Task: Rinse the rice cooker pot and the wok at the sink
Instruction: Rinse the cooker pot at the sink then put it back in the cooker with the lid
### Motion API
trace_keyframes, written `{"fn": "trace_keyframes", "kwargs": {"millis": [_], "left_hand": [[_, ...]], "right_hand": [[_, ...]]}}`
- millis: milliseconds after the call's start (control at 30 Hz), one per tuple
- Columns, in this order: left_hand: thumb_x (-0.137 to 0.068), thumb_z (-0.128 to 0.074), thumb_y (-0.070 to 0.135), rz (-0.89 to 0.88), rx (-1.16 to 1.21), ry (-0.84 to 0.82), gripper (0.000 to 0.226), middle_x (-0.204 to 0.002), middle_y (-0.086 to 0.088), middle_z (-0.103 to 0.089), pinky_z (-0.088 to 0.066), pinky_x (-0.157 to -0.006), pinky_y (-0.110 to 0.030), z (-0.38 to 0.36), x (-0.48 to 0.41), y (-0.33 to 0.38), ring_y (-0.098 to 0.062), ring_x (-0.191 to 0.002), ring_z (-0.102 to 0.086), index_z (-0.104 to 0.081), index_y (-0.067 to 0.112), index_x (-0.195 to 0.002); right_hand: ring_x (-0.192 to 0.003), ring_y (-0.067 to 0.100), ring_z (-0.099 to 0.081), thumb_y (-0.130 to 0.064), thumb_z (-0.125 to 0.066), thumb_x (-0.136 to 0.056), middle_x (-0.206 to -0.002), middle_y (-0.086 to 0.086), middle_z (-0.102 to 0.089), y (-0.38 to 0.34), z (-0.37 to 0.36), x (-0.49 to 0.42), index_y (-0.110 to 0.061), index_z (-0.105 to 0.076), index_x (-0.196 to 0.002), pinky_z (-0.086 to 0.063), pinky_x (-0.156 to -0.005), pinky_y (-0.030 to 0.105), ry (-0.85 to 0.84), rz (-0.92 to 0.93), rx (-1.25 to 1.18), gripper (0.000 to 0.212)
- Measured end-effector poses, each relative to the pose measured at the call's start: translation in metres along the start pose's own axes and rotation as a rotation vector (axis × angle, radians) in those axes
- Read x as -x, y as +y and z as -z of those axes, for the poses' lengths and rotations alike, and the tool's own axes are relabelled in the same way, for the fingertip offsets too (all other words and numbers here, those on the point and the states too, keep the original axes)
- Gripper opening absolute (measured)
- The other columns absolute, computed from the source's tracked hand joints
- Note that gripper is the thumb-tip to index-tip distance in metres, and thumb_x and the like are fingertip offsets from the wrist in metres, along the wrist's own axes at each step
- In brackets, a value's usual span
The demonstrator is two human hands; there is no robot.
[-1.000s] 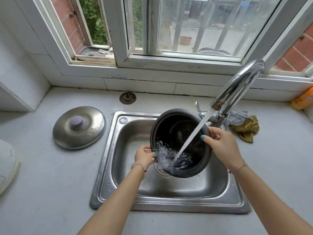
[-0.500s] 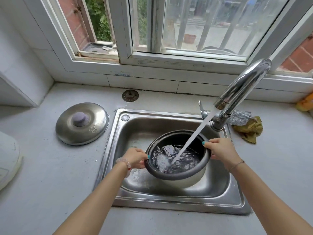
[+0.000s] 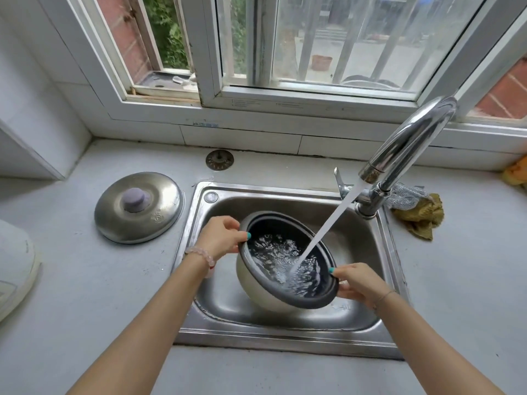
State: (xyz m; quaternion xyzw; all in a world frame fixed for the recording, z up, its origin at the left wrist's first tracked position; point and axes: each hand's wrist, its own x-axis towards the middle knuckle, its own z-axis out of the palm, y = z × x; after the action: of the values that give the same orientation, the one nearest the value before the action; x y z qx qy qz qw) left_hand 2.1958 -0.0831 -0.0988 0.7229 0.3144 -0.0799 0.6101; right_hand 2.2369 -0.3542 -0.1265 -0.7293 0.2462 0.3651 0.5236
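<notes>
Tilted since before, pot (image 3: 268, 277) now leans rightward over sink (image 3: 199, 223): dark inside, pale outside, water churning within. Left hand (image 3: 221, 238) clasps far-left rim, right hand (image 3: 358, 282) near-right rim, thumbs over the lip.

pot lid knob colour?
Dull purple-grey knob, on the steel lid; head view.

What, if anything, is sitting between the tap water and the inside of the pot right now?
Nothing visible. The stream falls from the faucet straight into the open pot. The left hand and right hand grip opposite sides of the rim, clear of the water's path.
</notes>
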Motion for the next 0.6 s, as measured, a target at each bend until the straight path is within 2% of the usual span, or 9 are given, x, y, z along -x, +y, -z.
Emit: {"fn": "trace_keyframes", "kwargs": {"millis": [67,133,233,333,433,500,533,600], "left_hand": [[-0.08,-0.07,0.003,-0.087,-0.074,0.048,0.021,-0.078,-0.002,-0.055,-0.053,-0.069,-0.03,0.003,0.0,0.004,-0.015,-0.074,-0.057,-0.062,0.006,-0.099],[-0.079,-0.07,0.005,-0.141,-0.155,0.111,0.029,-0.086,-0.003,-0.06,-0.052,-0.082,-0.037,0.009,-0.002,0.006,-0.018,-0.088,-0.058,-0.064,0.008,-0.107],[-0.078,-0.069,0.001,-0.137,-0.111,0.153,0.03,-0.089,-0.003,-0.062,-0.051,-0.092,-0.042,0.016,-0.009,-0.002,-0.024,-0.099,-0.06,-0.065,0.01,-0.106],[-0.078,-0.066,-0.004,-0.057,-0.015,0.168,0.027,-0.081,0.0,-0.054,-0.053,-0.086,-0.045,0.012,-0.015,-0.019,-0.026,-0.09,-0.058,-0.06,0.013,-0.097],[-0.081,-0.059,-0.012,0.05,0.1,0.153,0.024,-0.087,-0.009,-0.052,-0.056,-0.074,-0.043,-0.005,-0.02,-0.039,-0.027,-0.088,-0.055,-0.055,0.008,-0.095],[-0.083,-0.053,-0.015,0.173,0.206,0.107,0.023,-0.083,-0.011,-0.052,-0.055,-0.059,-0.033,-0.02,-0.021,-0.049,-0.025,-0.077,-0.055,-0.053,0.005,-0.093],[-0.084,-0.051,-0.014,0.243,0.23,0.059,0.022,-0.08,-0.011,-0.054,-0.052,-0.054,-0.029,-0.027,-0.02,-0.053,-0.022,-0.073,-0.054,-0.053,0.005,-0.095],[-0.087,-0.053,-0.002,0.336,0.144,-0.059,0.027,-0.092,-0.011,-0.058,-0.049,-0.061,-0.029,-0.041,-0.016,-0.061,-0.021,-0.082,-0.055,-0.053,0.005,-0.114]], "right_hand": [[-0.056,0.018,-0.068,0.003,-0.052,-0.092,-0.084,0.019,-0.066,0.005,-0.006,0.001,0.005,-0.061,-0.095,-0.056,-0.047,0.024,-0.068,0.009,-0.034,0.01],[-0.062,0.02,-0.069,0.001,-0.053,-0.092,-0.083,0.017,-0.067,0.006,-0.013,0.004,0.001,-0.059,-0.085,-0.058,-0.052,0.026,-0.109,0.038,-0.082,0.009],[-0.064,0.019,-0.066,0.0,-0.055,-0.091,-0.083,0.016,-0.063,0.002,-0.021,0.007,0.001,-0.055,-0.088,-0.056,-0.05,0.024,-0.044,0.185,-0.101,0.003],[-0.074,0.021,-0.063,-0.001,-0.056,-0.091,-0.087,0.015,-0.062,-0.006,-0.021,0.016,0.0,-0.054,-0.09,-0.055,-0.052,0.024,0.079,0.374,-0.064,0.002],[-0.084,0.025,-0.068,-0.008,-0.06,-0.088,-0.089,0.012,-0.069,-0.007,-0.013,0.016,-0.01,-0.059,-0.086,-0.059,-0.066,0.039,0.162,0.502,0.043,0.002],[-0.087,0.021,-0.069,-0.027,-0.064,-0.079,-0.086,0.0,-0.072,-0.003,-0.008,0.014,-0.023,-0.062,-0.087,-0.057,-0.075,0.047,0.244,0.568,0.164,0.008],[-0.087,0.017,-0.068,-0.033,-0.063,-0.076,-0.086,-0.004,-0.072,0.0,-0.007,0.014,-0.027,-0.062,-0.088,-0.056,-0.076,0.047,0.286,0.596,0.23,0.013],[-0.085,0.014,-0.067,-0.029,-0.065,-0.081,-0.087,-0.007,-0.071,0.005,-0.009,0.019,-0.023,-0.064,-0.093,-0.055,-0.075,0.043,0.388,0.687,0.374,0.014]]}}
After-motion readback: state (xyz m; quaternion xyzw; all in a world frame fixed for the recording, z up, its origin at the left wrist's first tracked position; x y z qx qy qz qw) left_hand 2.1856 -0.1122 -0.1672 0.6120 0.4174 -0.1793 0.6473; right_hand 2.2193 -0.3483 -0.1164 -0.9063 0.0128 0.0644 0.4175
